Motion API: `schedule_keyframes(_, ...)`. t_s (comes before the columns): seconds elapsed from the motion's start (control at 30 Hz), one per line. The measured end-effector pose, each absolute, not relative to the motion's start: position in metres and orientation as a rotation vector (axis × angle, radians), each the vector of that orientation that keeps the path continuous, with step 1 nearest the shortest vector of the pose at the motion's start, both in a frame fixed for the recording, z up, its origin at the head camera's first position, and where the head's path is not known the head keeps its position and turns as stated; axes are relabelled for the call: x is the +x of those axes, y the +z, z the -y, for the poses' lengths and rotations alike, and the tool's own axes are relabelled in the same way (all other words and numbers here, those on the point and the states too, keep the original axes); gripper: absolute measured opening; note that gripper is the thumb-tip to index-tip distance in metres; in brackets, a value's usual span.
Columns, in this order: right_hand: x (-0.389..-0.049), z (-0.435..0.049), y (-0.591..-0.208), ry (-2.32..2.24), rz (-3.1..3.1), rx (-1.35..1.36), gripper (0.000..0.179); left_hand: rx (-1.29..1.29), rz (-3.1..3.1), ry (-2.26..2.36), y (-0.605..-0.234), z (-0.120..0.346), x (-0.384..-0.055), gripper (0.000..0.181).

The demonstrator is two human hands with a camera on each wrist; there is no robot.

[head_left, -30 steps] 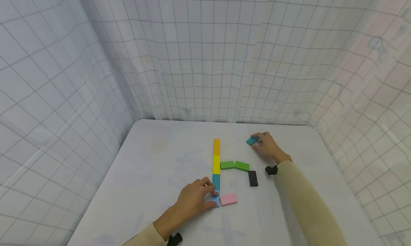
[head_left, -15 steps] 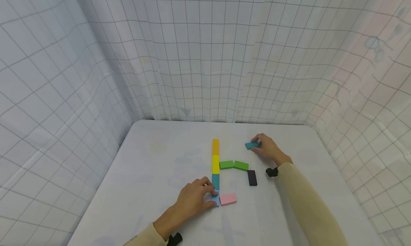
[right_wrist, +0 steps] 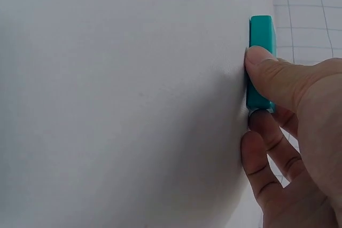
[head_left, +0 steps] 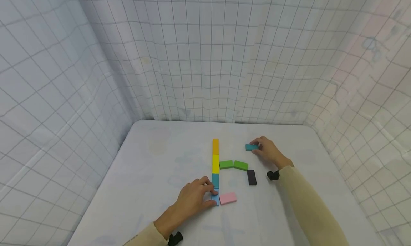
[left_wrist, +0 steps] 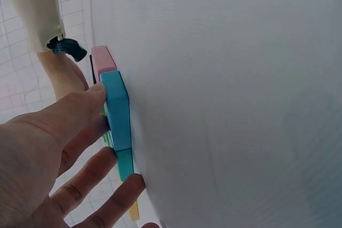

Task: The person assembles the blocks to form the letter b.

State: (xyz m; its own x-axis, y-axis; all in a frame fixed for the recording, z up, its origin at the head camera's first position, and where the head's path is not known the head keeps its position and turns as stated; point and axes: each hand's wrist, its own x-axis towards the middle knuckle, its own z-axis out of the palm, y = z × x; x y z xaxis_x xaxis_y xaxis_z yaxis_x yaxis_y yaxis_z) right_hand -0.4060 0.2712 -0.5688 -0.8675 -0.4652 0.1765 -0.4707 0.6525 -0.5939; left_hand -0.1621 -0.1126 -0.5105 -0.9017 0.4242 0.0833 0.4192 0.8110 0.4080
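Observation:
My left hand (head_left: pixel 194 197) pinches a light blue domino (left_wrist: pixel 117 110) between thumb and fingers at the near end of a straight row. Beyond it in that row lie a teal domino (head_left: pixel 215 180), a yellow domino (head_left: pixel 216 164) and an orange domino (head_left: pixel 216 146). At the back right, my right hand (head_left: pixel 269 152) holds another teal domino (right_wrist: pixel 261 33) by its right end, thumb on the near side. That domino lies crosswise, low at the tabletop. Its far-side fingers are partly hidden in the right wrist view.
Two green dominoes (head_left: pixel 226 164) run right from the yellow one, and a black domino (head_left: pixel 252 177) stands lengthwise off their right end. A pink domino (head_left: pixel 228 198) lies beside the light blue one. White gridded curtains (head_left: pixel 205 60) enclose the white table (head_left: pixel 154 156).
My right hand has drawn the teal domino slightly toward me and turned it from slanted to nearly crosswise. The left hand keeps its place on the light blue domino.

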Motion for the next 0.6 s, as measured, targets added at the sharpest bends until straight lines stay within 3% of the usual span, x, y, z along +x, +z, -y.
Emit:
schedule_keyframes(0.2, -0.379, -0.262, -0.538, 1.021, 2.907, 0.755, 0.033, 0.696, -2.972, 0.671, -0.511, 0.113, -0.162, 0.029)
schedule_keyframes(0.6, -0.368, -0.259, -0.530, 0.954, 2.971, 0.667, 0.034, 0.679, -2.960, 0.656, -0.512, 0.112, -0.164, 0.030)
